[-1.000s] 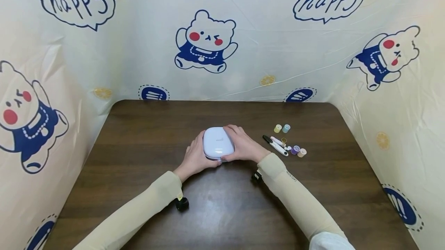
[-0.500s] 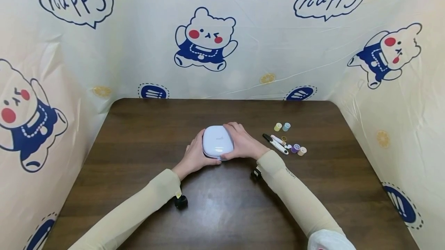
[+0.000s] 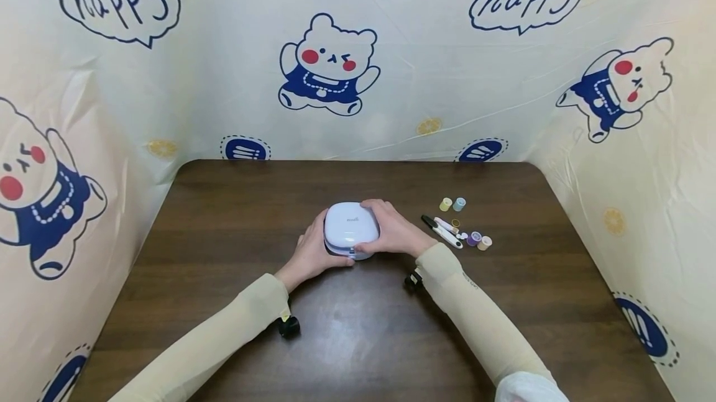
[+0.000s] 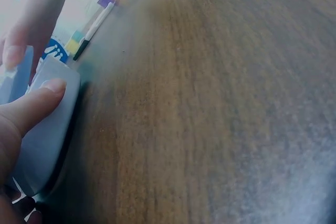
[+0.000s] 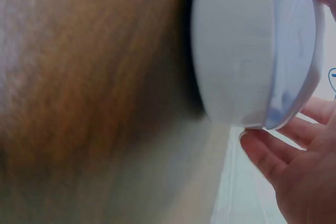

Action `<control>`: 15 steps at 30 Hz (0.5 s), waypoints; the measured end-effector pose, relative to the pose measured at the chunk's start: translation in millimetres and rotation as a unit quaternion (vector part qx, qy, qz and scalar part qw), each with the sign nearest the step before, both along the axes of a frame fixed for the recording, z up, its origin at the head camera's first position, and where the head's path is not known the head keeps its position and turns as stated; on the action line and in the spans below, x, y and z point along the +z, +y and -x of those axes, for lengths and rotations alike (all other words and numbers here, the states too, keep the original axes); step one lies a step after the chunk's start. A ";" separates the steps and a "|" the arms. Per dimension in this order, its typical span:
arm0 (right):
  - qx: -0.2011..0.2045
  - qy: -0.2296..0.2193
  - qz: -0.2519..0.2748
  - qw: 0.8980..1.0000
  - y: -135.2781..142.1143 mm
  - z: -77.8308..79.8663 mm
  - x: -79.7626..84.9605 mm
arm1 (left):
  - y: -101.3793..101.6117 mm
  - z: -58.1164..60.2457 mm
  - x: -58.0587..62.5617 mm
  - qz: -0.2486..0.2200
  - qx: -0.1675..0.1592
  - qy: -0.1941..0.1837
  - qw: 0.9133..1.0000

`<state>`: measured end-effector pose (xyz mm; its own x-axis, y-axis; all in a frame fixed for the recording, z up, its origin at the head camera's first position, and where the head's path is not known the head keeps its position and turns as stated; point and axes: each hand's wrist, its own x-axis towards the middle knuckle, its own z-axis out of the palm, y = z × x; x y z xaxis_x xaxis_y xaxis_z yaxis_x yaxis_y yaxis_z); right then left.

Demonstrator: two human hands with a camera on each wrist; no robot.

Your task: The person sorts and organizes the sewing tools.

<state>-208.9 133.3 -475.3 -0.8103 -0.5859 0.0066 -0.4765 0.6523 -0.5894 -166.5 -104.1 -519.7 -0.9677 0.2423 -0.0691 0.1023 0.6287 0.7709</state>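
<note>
A rounded white box sits on the table's middle, its lid (image 3: 351, 220) partly raised off its base (image 5: 236, 51). My left hand (image 3: 313, 250) holds the base from the left, and in the left wrist view the thumb lies on its side wall. From the right, my right hand (image 3: 396, 232) grips the lid, thumb at the front edge and fingers at the back. A gap between lid and base shows in the right wrist view, wider toward the front. The inside of the box is hidden from the head view.
Right of the box lie a black-and-white pen-shaped tool (image 3: 442, 232), a slim pale stick (image 3: 446, 225) and a small ring (image 3: 455, 223). Thread spools stand around them: yellow (image 3: 445, 204), blue (image 3: 459, 204), purple (image 3: 473, 238) and beige (image 3: 484, 243). Printed cloth hangs behind the brown table (image 3: 252, 203).
The lid has come up from the base at the front, with my right hand on it. My left hand stays on the base; the spools and tools have not moved.
</note>
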 end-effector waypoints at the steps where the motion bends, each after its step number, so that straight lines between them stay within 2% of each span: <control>1: -0.004 -0.005 -0.001 1.000 0.4 -0.2 1.3 | -0.6 -0.2 -0.8 0.000 -0.001 0.002 1.000; 10: -0.007 -0.022 -0.006 1.000 6.5 -1.6 10.2 | -5.5 -4.9 1.2 -0.022 -0.022 0.017 0.999; 15: -0.009 -0.007 -0.004 1.000 8.9 -1.0 14.0 | -8.6 -6.9 2.5 -0.035 -0.032 0.017 0.999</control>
<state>-207.9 142.1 -461.3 -0.8210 -0.5709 -0.0086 -0.4565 0.6653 -0.5907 -159.6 -112.6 -517.3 -0.9517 0.3066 -0.0179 0.1667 0.5647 0.8083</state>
